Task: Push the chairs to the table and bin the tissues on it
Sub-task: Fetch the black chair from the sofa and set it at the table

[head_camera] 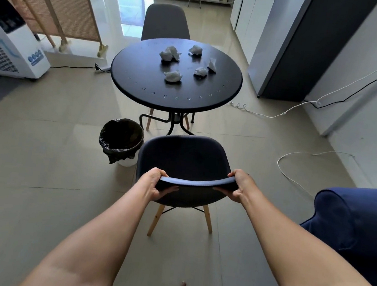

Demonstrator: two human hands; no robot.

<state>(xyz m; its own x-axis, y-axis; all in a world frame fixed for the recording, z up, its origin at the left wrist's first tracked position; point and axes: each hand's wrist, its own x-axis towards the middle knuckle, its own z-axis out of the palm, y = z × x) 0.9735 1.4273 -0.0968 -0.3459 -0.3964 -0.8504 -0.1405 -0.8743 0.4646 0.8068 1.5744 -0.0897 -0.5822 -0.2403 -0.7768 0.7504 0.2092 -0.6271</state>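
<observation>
Two hands on the near chair [184, 163]: left hand [154, 182] and right hand [240, 186] each clamped on the backrest's top edge. Chair stands near the round table [142, 86], not yet tucked under. Push straight, level, mind the bin [121, 140] just left. Five tissues [173, 75] wait on top.

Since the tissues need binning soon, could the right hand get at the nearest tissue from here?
Probably not: the right hand grips the near chair, which stands between the person and the table, with the nearest tissue beyond.
</observation>
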